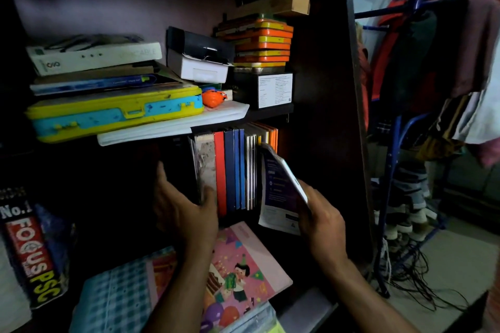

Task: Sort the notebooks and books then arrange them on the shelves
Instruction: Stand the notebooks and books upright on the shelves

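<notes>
On the lower shelf a row of upright books (235,170) stands with red, blue, white and orange spines showing. My left hand (184,208) grips the leftmost books of that row, thumb on the speckled cover (207,159). My right hand (322,216) holds a thin dark-blue booklet (278,186), tilted, at the right end of the row. A pink picture book (243,265) and a blue checked notebook (116,300) lie flat below my arms. A "Focus PSC" book (32,251) leans at the left.
The upper shelf (270,113) carries a yellow and blue case (113,113), a white box (94,55), stacked orange tins (262,40) and a black box (263,89). The dark cupboard wall (324,116) is at the right. Beyond it stands a blue clothes rack (392,157) with hanging garments.
</notes>
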### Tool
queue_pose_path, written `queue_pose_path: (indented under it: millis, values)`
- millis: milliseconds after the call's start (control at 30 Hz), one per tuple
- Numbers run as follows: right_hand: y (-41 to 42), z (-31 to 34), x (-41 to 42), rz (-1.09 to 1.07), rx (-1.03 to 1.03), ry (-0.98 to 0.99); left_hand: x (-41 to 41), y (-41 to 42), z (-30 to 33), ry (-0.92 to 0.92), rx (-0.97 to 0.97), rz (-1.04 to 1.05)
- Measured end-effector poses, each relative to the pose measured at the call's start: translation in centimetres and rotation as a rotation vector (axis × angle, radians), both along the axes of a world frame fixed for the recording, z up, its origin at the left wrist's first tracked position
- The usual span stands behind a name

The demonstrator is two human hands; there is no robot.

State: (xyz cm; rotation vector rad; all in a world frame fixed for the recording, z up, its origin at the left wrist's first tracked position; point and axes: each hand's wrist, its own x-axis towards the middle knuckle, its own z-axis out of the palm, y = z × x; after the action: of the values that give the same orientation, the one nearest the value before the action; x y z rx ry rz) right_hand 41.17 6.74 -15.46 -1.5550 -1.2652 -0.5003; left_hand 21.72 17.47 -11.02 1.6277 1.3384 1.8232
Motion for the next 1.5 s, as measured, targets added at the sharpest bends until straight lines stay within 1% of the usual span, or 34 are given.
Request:
queue_pose_path:
  millis: [67,133,200,267,333,400,433,500,567,700,800,900,967,1000,1067,1100,1133,1167,1200,1267,1300,1333,1367,1433,1500]
  values:
    - [0.1,0.5,-0.1,0.012,-0.026,0.028,0.2,0.7,-0.5,-0.023,-0.082,-0.153]
    - [0.5,2.0,-0.4,0.017,-0.092,0.06,0.3,0.7,-0.6,-0.065,-0.174,-0.244]
    - [1.1,3.7,-0.2,0.007,-0.148,0.072,0.4,0.4,-0.4,-0.074,-0.205,-0.29]
    - [2.3,4.9,-0.1,0.0,-0.142,0.08,0.3,0.2,-0.3,-0.056,-0.206,-0.324]
    - [3.8,4.6,-0.3,0.018,-0.155,0.166,0.5,0.1,-0.3,-0.021,-0.22,-0.346]
    - [4.9,3.2,-1.1,0.059,-0.282,0.25,0.4,-0.1,-0.2,-0.013,-0.239,-0.344]
    - [5.2,2.4,-1.4,0.072,-0.361,0.228,0.4,-0.1,-0.1,-0.014,-0.241,-0.347]
    - [5.5,1.4,-1.7,0.087,-0.424,0.16,0.4,0.3,-0.2,-0.001,-0.259,-0.346]
    - [5.5,1.4,-1.6,0.087,-0.394,0.162,0.5,0.7,-0.5,0.016,-0.29,-0.322]
    - [4.7,1.7,-1.5,0.109,-0.312,0.317,0.7,0.6,-0.4,0.012,-0.339,-0.313]
    - [4.8,1.8,-1.5,0.158,-0.26,0.366,0.6,0.7,-0.7,0.004,-0.326,-0.33]
    - [5.4,1.5,-1.3,0.124,-0.371,0.272,0.6,0.4,-0.4,0.006,-0.34,-0.339]
    - [5.5,1.4,-1.3,0.119,-0.422,0.184,0.6,-0.1,0.0,0.008,-0.355,-0.276]
    - [5.5,1.5,-1.4,0.133,-0.442,0.168,0.5,-0.2,0.2,-0.001,-0.325,-0.209]
    - [5.4,1.6,-1.6,0.168,-0.511,0.161,0.2,-0.3,0.6,-0.053,-0.167,-0.058]
    - [5.2,1.7,-1.7,0.189,-0.548,0.166,0.1,-0.6,0.9,-0.071,-0.101,-0.03]
    - [5.0,1.6,-1.8,0.213,-0.568,0.181,0.1,-1.1,1.2,-0.058,-0.083,-0.059]
    - [4.6,1.3,-1.9,0.238,-0.567,0.205,0.2,-1.4,1.4,-0.007,-0.114,-0.132]
    - [4.0,1.0,-1.9,0.261,-0.548,0.233,0.4,-1.7,1.5,0.102,-0.175,-0.231]
    - [2.6,0.5,-2.0,0.313,-0.509,0.295,0.7,-2.0,1.1,0.465,-0.339,-0.433]
    - [1.8,0.3,-2.1,0.355,-0.498,0.327,0.7,-2.3,0.9,0.651,-0.408,-0.496]
    - [1.2,0.3,-2.2,0.408,-0.499,0.348,0.6,-2.4,0.9,0.797,-0.437,-0.523]
    - [0.8,0.3,-2.4,0.465,-0.516,0.354,0.3,-2.6,0.9,0.887,-0.446,-0.538]
    - [0.5,0.5,-2.6,0.532,-0.588,0.313,-0.2,-2.6,1.0,0.955,-0.462,-0.535]
    - [0.9,0.5,-2.6,0.525,-0.657,0.212,-0.8,-2.0,1.3,1.039,-0.482,-0.441]
